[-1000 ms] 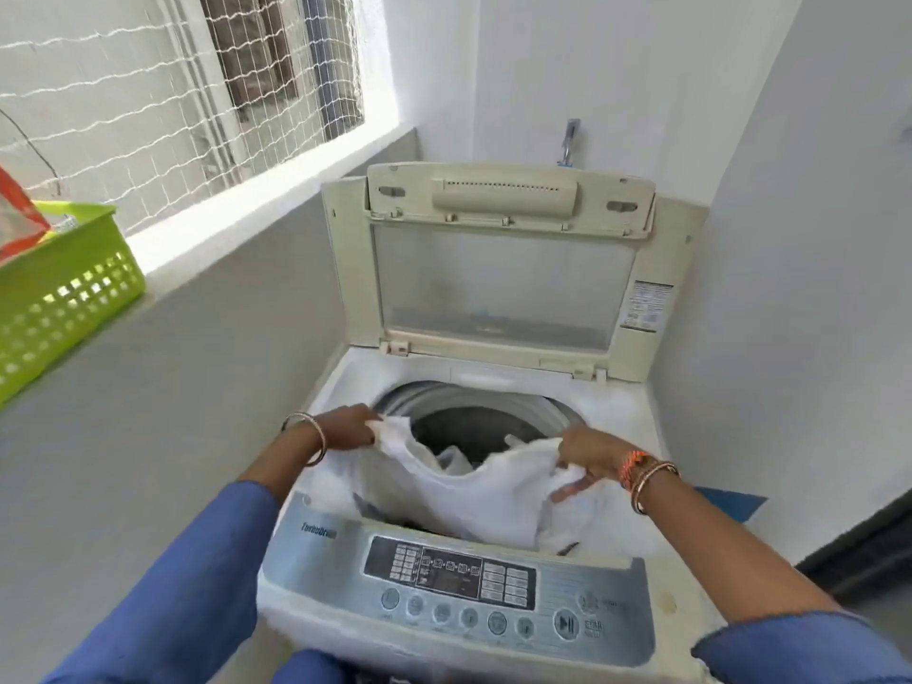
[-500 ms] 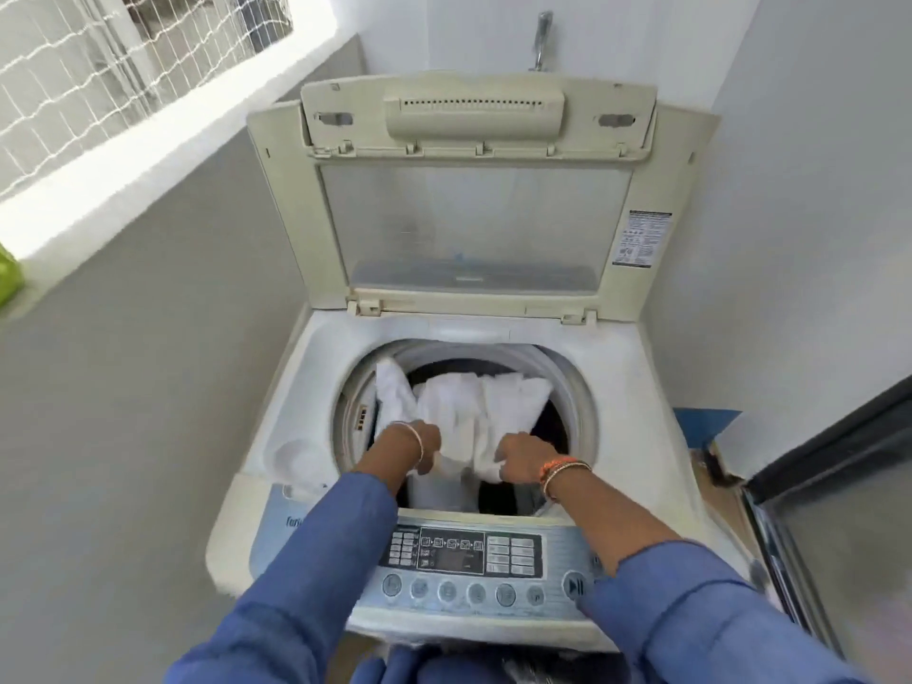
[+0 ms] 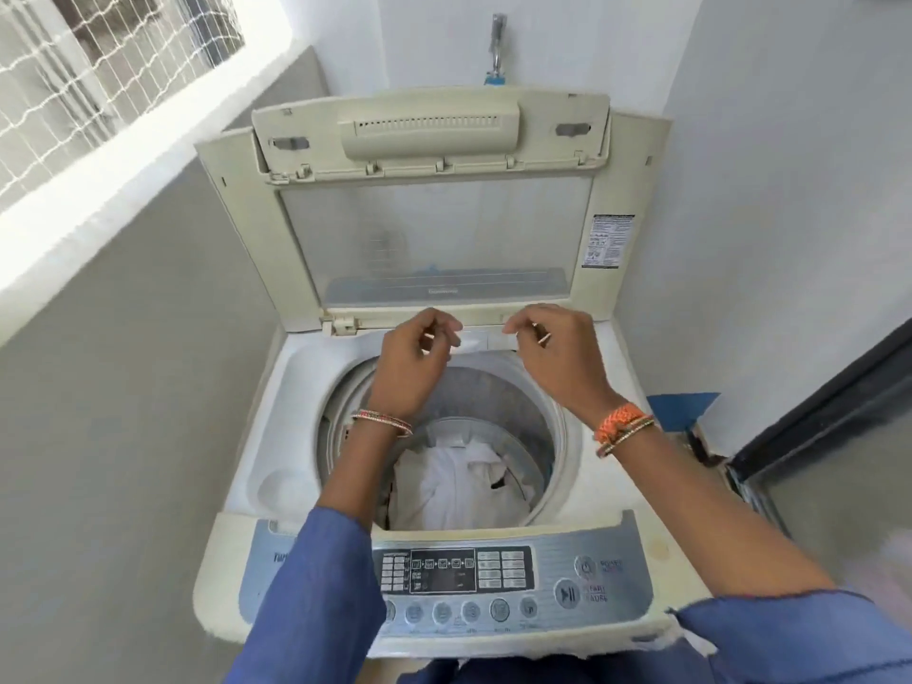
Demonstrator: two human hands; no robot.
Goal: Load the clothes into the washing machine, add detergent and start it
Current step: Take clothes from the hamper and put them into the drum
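Empty hands over the open drum
Left hand (image 3: 412, 360) and right hand (image 3: 557, 355) hover apart, fingers loosely curled, holding nothing; white clothes (image 3: 459, 486) lie below.

Daylight is pouring in from the netted window (image 3: 98, 76) at upper left, blowing the sill (image 3: 123, 190) out to near white. Soft, even light is falling on the washing machine (image 3: 316, 387), with only faint shadows inside its drum. The wide lens is bending the walls at the edges, and the bottom-right corner is smearing into blur.
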